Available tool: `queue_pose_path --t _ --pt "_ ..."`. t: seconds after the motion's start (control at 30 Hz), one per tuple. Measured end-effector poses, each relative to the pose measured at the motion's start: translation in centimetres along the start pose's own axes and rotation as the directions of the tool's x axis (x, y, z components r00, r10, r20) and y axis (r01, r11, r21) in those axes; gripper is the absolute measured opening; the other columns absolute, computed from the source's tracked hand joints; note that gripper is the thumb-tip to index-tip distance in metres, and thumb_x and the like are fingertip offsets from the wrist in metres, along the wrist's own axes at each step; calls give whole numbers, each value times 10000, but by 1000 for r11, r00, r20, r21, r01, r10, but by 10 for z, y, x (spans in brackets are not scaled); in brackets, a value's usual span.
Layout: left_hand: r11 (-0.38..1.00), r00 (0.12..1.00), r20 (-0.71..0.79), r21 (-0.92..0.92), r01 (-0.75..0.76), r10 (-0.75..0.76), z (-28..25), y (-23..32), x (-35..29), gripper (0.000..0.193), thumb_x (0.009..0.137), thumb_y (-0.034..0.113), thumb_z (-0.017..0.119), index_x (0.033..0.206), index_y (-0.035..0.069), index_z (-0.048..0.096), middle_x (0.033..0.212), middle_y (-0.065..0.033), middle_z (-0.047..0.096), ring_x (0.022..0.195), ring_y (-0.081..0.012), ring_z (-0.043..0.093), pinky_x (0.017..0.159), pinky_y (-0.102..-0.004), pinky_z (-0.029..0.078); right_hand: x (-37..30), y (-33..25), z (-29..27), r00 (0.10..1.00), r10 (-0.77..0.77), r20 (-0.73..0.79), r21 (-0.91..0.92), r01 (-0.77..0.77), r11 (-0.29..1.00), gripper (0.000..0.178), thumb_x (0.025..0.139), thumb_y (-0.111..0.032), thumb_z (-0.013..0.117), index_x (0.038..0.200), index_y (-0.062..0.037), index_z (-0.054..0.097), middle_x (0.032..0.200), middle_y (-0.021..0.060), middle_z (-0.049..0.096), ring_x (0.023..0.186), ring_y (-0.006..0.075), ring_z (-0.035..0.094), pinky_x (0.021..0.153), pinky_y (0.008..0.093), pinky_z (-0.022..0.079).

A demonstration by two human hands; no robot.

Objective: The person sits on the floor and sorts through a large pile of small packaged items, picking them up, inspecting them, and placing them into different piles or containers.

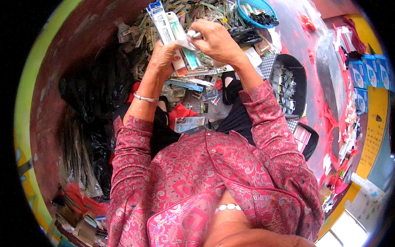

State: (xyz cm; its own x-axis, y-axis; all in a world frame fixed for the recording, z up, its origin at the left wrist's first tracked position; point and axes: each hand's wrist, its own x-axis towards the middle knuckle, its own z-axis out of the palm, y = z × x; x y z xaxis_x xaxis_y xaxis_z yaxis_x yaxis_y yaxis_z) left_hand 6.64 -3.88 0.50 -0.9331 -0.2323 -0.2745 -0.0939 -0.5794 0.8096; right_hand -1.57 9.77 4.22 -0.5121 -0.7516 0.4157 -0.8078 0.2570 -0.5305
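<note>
My left hand [164,55] is closed round a long, narrow white-and-blue packet [162,24], held upright above a heap. Just right of it stands a slim clear and teal packet [179,33], which seems to be in the same grip. My right hand [216,41] is curled shut beside the packets' middle. It pinches crinkled clear plastic film [185,43] that stretches to my left thumb. A small white end shows at its fingers; what that is I cannot make out. Below and behind both hands spreads a heap of slim packets [201,10].
At the far right of the heap stands a blue plastic basket [258,25] with dark items. An open black box [291,76] of small packs lies by my right arm. Black plastic bags [88,82] lie at left. Blue boxes [366,72] are stacked at far right.
</note>
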Motion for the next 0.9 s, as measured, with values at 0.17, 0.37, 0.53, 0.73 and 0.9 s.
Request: queue_pose_path --t 0.17,0.37,0.53,0.73,0.9 --pt "996 996 -90 -86 -30 22 -8 -4 7 230 700 18 588 915 -34 525 797 -106 596 649 -196 598 569 -298 512 -13 -22 -5 964 -97 248 -64 116 991 208 678 -97 548 875 -31 533 810 129 527 738 314 541 630 378 437" --pt "996 990 -143 -91 0 -13 -4 3 8 246 753 19 524 982 -65 488 876 -174 602 727 -235 615 644 -336 532 -22 0 -39 961 131 244 -308 -51 950 204 653 -135 598 823 -23 583 754 97 595 703 232 586 636 328 456" --pt "993 979 171 -25 115 -110 7 0 2 261 724 75 556 963 -24 522 841 -135 612 736 -204 604 622 -306 501 -1 19 -51 800 598 -44 514 -495 700 251 738 -253 640 764 -7 599 675 23 565 612 79 504 562 238 409" --pt "994 969 222 3 110 -108 19 -5 -11 316 680 123 628 958 15 524 838 -59 572 679 -157 566 612 -270 477 1 9 -19 835 472 283 653 -528 543 298 664 -234 700 803 13 609 697 37 583 606 107 525 561 252 424" --pt "948 937 309 -215 235 -163 9 -1 -9 262 689 122 614 911 13 527 777 -69 580 677 -156 564 608 -257 478 0 10 -25 766 547 336 825 -520 221 210 645 -56 685 820 7 589 725 56 606 623 121 573 582 242 467"
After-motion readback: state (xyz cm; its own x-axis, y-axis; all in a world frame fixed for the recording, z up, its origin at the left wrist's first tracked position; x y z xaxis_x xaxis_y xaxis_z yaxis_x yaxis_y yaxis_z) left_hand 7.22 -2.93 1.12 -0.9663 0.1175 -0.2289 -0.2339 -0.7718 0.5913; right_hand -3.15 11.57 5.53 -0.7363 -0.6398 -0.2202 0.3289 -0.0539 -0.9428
